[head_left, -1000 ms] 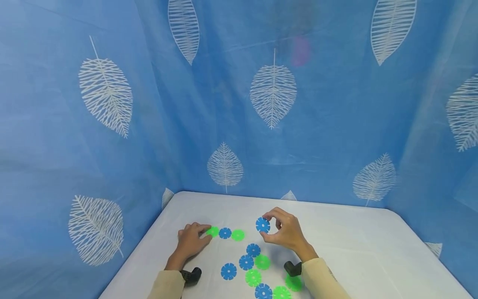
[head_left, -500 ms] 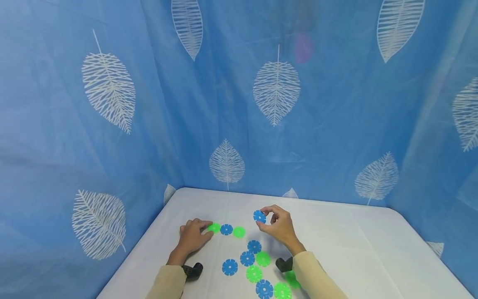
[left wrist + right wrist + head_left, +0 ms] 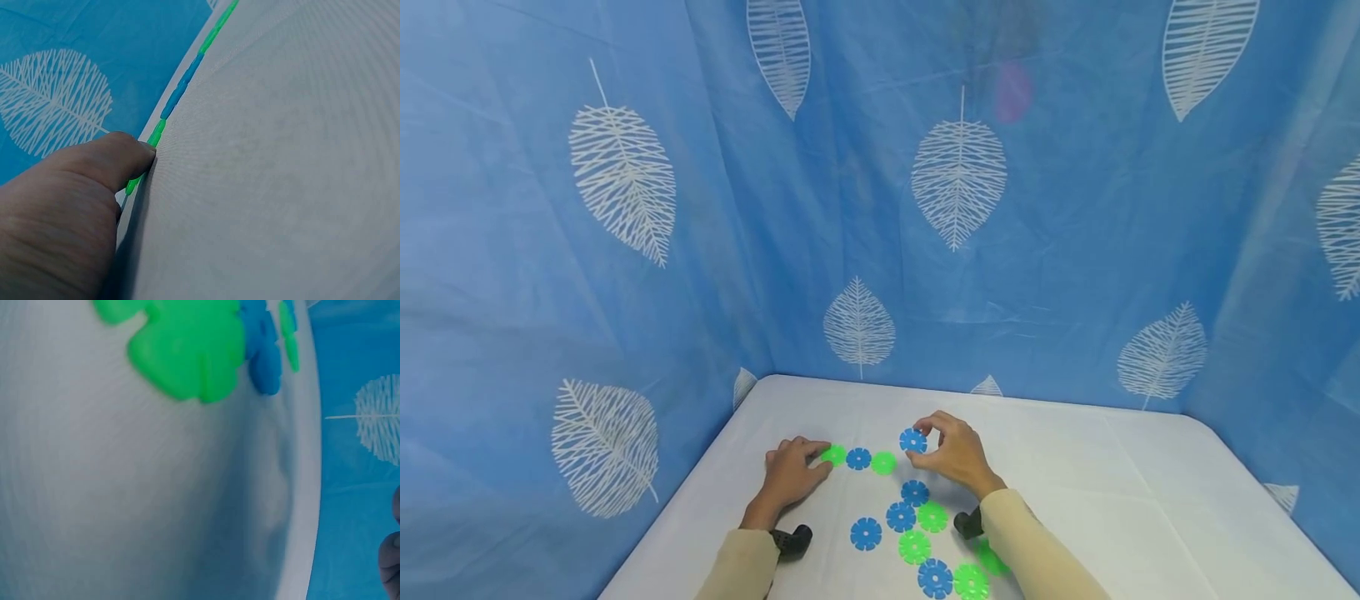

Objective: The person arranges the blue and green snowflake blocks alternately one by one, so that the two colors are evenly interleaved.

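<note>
My left hand [image 3: 790,477] pinches a green interlocking disc [image 3: 834,456] between thumb and index finger. It is the left end of a row that continues with a blue disc [image 3: 859,458] and another green disc [image 3: 883,463]. In the left wrist view, the thumb [image 3: 128,159] lies against that end disc, and the row runs edge to edge. My right hand [image 3: 957,454] holds a second blue disc [image 3: 913,441] up by its edge, just right of and above the row's right end. Only fingertips [image 3: 390,556] of it show in the right wrist view, the held disc out of frame.
Several loose blue discs [image 3: 866,534] and green discs [image 3: 914,547] lie on the white tabletop [image 3: 1112,500] between the forearms. One green disc [image 3: 992,557] is partly covered by the right sleeve. Blue leaf-print curtains [image 3: 1045,208] stand behind and beside the table.
My right hand has carried the blue disc leftward, closer to the row's right end. The left hand stays at the green end disc. The head view has shifted slightly.
</note>
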{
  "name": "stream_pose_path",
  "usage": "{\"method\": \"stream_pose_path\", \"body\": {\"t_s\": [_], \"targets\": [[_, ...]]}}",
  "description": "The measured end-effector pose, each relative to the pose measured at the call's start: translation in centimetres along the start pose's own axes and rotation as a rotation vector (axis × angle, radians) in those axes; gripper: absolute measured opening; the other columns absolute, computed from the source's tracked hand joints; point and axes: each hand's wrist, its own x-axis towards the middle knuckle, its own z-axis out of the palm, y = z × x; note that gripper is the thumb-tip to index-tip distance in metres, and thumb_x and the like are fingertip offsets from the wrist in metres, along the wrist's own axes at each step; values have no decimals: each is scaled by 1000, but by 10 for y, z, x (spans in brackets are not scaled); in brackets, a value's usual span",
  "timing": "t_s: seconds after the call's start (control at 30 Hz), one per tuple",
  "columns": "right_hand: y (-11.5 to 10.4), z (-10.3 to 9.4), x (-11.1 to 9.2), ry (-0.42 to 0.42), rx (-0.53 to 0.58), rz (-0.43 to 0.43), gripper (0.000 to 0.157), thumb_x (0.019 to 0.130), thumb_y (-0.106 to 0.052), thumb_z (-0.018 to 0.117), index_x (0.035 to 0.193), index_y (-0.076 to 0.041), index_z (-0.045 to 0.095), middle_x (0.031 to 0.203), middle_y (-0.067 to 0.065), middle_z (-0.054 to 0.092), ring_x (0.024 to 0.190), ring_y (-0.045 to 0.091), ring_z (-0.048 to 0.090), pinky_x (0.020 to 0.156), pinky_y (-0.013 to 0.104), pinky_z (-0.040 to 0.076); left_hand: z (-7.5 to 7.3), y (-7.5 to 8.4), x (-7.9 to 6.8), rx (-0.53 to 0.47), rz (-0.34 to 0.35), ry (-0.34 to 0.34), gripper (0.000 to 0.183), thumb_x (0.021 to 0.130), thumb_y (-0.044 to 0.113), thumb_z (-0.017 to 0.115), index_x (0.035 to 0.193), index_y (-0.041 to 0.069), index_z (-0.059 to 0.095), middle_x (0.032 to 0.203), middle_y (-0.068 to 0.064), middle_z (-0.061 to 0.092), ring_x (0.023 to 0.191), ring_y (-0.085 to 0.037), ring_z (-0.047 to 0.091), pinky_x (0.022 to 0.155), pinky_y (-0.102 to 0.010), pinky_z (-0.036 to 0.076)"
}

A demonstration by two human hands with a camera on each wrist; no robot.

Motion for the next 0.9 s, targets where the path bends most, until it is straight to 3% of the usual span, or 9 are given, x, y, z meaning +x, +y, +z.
{"method": "stream_pose_path", "body": {"t_s": [0.2,0.37,0.6,0.9], "targets": [[0,2,2,-109,-61,59,36,71,-46,85,99,-26,74,87,-14,64,78,13,61,71,28,46,-1,1,0,12,1,-2,37,85,37,77,120,25,73,101,4,67,96,-17,53,83,-43,30],[-1,3,3,-171,-97,109,38,70,-47,85,99,-25,74,89,-13,65,81,9,58,76,34,48,-1,1,3,24,-5,-1,37,86,38,76,121,26,73,100,4,67,96,-16,52,83,-43,30],[0,6,2,-223,-150,127,39,69,-48,84,99,-24,74,89,-11,66,78,7,56,73,33,49,-1,3,2,15,2,-1,37,85,37,76,120,26,73,100,4,66,96,-16,53,83,-43,30],[5,8,-3,-345,-136,152,37,71,-48,82,98,-23,74,92,-8,68,82,10,58,76,37,50,0,3,-1,10,-9,-1,36,85,36,77,120,25,73,99,5,66,96,-16,53,82,-43,30]]}}
